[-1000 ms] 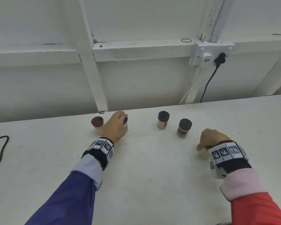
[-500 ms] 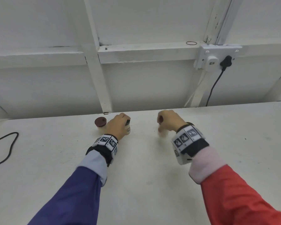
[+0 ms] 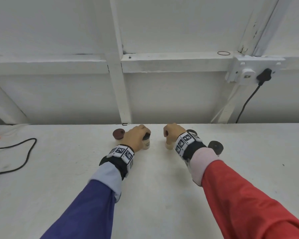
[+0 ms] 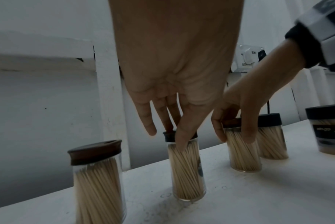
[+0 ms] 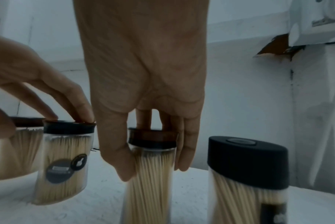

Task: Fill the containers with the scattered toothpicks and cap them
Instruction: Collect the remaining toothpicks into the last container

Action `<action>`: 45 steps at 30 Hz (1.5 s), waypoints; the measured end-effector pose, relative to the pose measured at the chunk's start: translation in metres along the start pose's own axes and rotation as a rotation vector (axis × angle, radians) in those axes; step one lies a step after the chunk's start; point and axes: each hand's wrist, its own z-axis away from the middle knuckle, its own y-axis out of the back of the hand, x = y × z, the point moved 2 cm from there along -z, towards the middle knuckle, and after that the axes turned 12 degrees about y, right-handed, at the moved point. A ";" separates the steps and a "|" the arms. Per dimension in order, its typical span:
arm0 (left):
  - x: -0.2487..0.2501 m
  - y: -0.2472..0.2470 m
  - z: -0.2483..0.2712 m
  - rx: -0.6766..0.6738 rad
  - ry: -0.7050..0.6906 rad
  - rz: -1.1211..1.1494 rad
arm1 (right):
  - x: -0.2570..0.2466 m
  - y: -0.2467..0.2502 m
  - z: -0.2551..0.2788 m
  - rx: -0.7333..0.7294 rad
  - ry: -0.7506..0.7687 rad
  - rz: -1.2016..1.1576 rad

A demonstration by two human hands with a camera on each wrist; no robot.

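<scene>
Black caps [image 5: 69,127], brown lid [image 4: 94,152] (pale toothpicks [image 4: 185,169]), white table [image 3: 154,195]

A flat white-painted table top [image 3: 154,195] is carrying five clear cylindrical toothpick-filled containers [image 4: 187,171], all capped and standing upright, while a black cable [image 3: 22,157] is lying at its left edge.
</scene>
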 end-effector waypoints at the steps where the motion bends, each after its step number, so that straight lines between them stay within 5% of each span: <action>1: 0.000 -0.001 -0.001 -0.003 -0.001 -0.006 | 0.002 -0.001 -0.001 -0.013 0.005 0.011; 5: 0.002 -0.005 -0.008 0.028 0.005 -0.010 | 0.014 0.010 0.002 -0.038 0.057 -0.137; 12: 0.052 -0.017 -0.023 0.108 -0.157 0.110 | 0.072 0.045 0.057 0.267 -0.036 -0.395; 19: 0.128 -0.038 -0.027 -0.002 -0.312 0.060 | 0.118 0.019 0.095 -0.132 -0.236 -0.194; 26: 0.154 -0.062 -0.044 -0.132 -0.294 -0.116 | 0.124 0.013 0.094 -0.040 -0.225 -0.252; 33: 0.163 -0.064 -0.053 -0.157 -0.264 -0.062 | 0.136 0.029 0.072 0.126 -0.166 -0.186; 45: 0.178 -0.071 -0.046 -0.117 -0.182 -0.032 | 0.154 0.020 0.070 0.047 -0.044 -0.185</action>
